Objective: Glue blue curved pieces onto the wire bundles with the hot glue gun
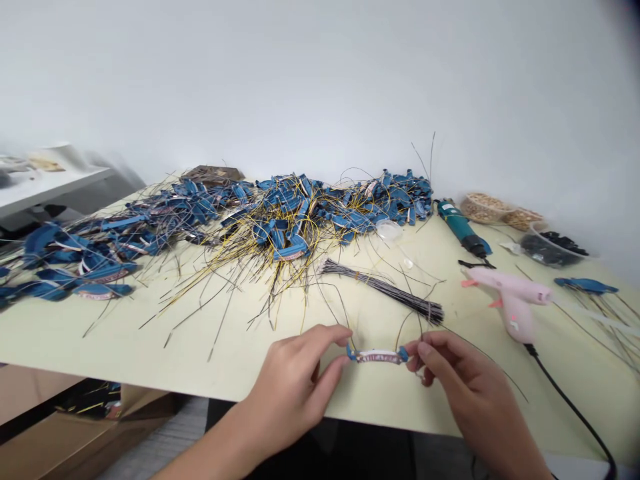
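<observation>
A small curved blue piece with a lettered white-and-red front, a little sign [379,357], is held above the near edge of the table. My left hand [300,377] pinches its left end between thumb and forefinger. At the opposite end, my right hand [455,373] has its fingers closed on the sign's tip, where a thin dark wire also passes. Thin wires rise from both ends of the sign. Just beyond lies a bundle of dark wires [380,288], tied together. The sign's back is hidden from me.
A large heap of blue signs with wires [295,207] spreads along the back and left. To the right are a pink glue gun [517,293] with its black cord, a teal power tool [460,227], a tub of black parts [553,247] and a tub of beige bits [484,207].
</observation>
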Available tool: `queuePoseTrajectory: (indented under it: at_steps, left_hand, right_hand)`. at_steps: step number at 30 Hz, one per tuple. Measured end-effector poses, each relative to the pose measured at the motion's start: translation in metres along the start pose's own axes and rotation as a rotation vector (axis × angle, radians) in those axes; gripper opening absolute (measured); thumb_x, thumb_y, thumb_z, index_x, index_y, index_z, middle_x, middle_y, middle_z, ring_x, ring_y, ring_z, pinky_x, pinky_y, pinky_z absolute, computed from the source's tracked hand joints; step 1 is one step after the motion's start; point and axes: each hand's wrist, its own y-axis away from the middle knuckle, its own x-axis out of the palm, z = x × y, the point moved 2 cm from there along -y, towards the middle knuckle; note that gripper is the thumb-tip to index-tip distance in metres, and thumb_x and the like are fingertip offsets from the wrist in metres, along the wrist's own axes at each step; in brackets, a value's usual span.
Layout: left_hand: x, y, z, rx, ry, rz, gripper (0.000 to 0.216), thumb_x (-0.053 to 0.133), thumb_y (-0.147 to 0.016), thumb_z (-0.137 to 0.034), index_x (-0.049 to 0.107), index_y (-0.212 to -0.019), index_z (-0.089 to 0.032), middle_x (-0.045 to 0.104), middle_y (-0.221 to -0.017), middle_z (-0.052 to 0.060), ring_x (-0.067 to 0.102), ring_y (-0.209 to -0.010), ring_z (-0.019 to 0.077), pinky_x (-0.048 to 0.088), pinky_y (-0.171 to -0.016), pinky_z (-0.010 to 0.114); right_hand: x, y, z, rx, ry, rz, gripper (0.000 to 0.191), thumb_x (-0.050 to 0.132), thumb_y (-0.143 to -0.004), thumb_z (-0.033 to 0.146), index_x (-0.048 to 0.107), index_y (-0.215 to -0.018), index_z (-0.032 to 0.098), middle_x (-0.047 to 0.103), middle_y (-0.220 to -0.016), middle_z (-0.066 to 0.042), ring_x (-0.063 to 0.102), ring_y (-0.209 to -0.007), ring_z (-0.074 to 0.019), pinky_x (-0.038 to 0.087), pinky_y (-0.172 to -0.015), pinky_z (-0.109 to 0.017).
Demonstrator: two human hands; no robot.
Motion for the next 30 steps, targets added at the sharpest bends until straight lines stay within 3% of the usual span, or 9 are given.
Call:
queuePoseTrajectory:
  at_steps: [5,11,18,24,30]
  left_hand:
    - [-0.007,-0.002,-0.006,0.028,0.039,-0.045,0.029,0.051,-0.094,-0.014,0.052,-0.121,-0.024,0.065,-0.101,0.002,0.051,-0.065,0.0100,0.044,-0.063,0.023]
    - [-0.011,-0.002,-0.012,0.064,0.027,-0.065,0.028,0.053,-0.093,-0.012,0.054,-0.119,-0.022,0.064,-0.097,0.002,0.051,-0.066,0.0103,0.044,-0.063,0.024]
    - [-0.001,0.003,-0.008,0.206,-0.183,-0.039,0.033,0.049,-0.090,-0.006,0.054,-0.120,-0.020,0.067,-0.104,0.006,0.062,-0.083,0.0167,0.049,-0.068,0.028]
    - [0.010,0.017,-0.003,0.321,-0.399,-0.068,0.031,0.048,-0.086,-0.005,0.062,-0.111,-0.017,0.070,-0.106,0.010,0.064,-0.072,0.0188,0.047,-0.056,0.031]
    - [0.018,0.029,0.001,0.347,-0.403,-0.085,0.029,0.052,-0.084,-0.007,0.064,-0.109,-0.016,0.070,-0.109,0.011,0.062,-0.067,0.0194,0.045,-0.053,0.032]
  right_hand:
    - [-0.004,0.001,0.004,-0.025,-0.015,0.057,0.030,0.057,-0.088,0.051,0.064,-0.085,0.022,0.070,-0.077,-0.003,0.060,-0.065,-0.0143,0.052,-0.061,-0.022]
    - [-0.006,0.002,0.010,-0.030,-0.062,0.007,0.029,0.057,-0.088,0.050,0.064,-0.082,0.023,0.069,-0.074,-0.002,0.059,-0.064,-0.0139,0.051,-0.060,-0.021]
    - [0.000,0.006,-0.002,0.001,0.020,0.045,0.033,0.052,-0.090,0.051,0.063,-0.080,0.022,0.070,-0.078,-0.003,0.059,-0.066,-0.0159,0.049,-0.063,-0.025]
    - [0.009,0.015,-0.010,0.057,0.074,0.024,0.033,0.054,-0.087,0.053,0.061,-0.074,0.023,0.061,-0.066,0.000,0.060,-0.072,-0.0188,0.042,-0.059,-0.025]
    - [0.012,0.021,-0.018,0.112,0.154,0.047,0.033,0.051,-0.088,0.055,0.064,-0.084,0.025,0.069,-0.082,0.000,0.060,-0.077,-0.0190,0.042,-0.072,-0.028]
